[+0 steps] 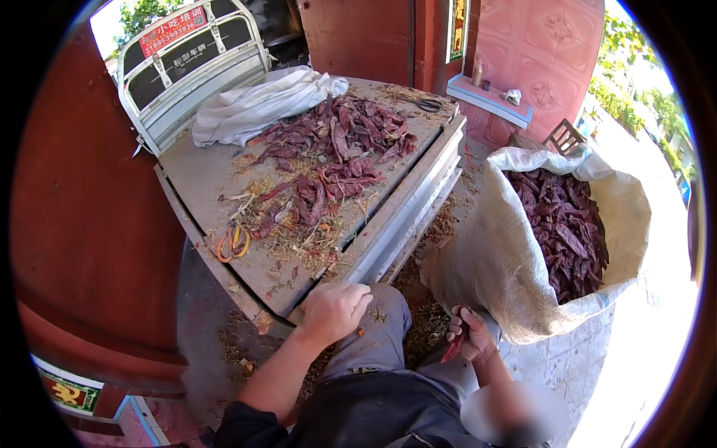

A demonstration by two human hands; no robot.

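Observation:
My right hand point(473, 337) is closed around a dark red dried chili pepper point(452, 348), low in front of the big sack. At the near corner of the cart bed point(299, 270), my left hand point(333, 309) has its fingers curled under; whatever may be in them is hidden. A heap of dried chili peppers point(345, 133) lies on the bed, with a smaller bunch nearer me among stem scraps. Orange-handled scissors point(236, 243) rest by the bed's left edge. To my right stands an open whitish woven sack point(489, 246), filled with dried chili peppers point(565, 224).
A crumpled white sack point(261, 104) lies at the bed's back left, before the metal front rack point(196, 63). Dark scissors point(424, 103) sit near the far right corner. A pink tiled wall point(534, 56) with a ledge point(489, 101) and a wooden chair point(564, 137) stand behind.

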